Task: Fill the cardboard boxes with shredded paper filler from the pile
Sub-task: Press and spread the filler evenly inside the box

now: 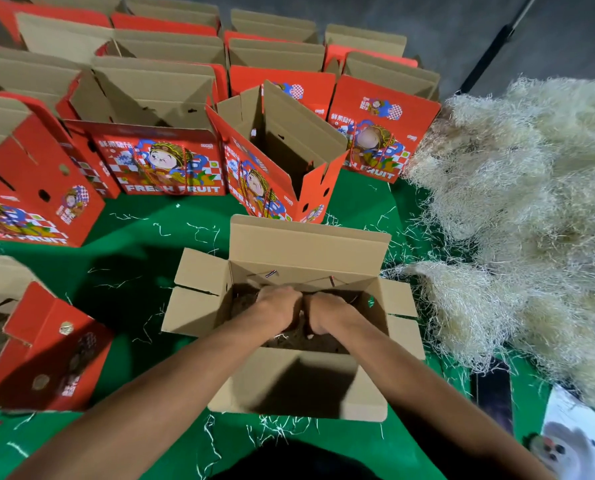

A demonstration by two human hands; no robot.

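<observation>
An open cardboard box (306,244) stands on the green surface right in front of me, its flaps spread outward. Both my hands are down inside it, side by side. My left hand (278,308) and my right hand (327,311) press on shredded paper filler (309,342) lying in the box's shaded bottom; the fingers point down and are mostly hidden. The big pale pile of shredded paper (517,216) lies to the right, reaching almost to the box's right flap.
Several red "Fresh Fruit" boxes (161,164) stand open in rows behind and to the left; one open box (282,157) stands just behind mine. Another red box (43,348) lies at the near left. Loose paper strands litter the green cloth (133,258).
</observation>
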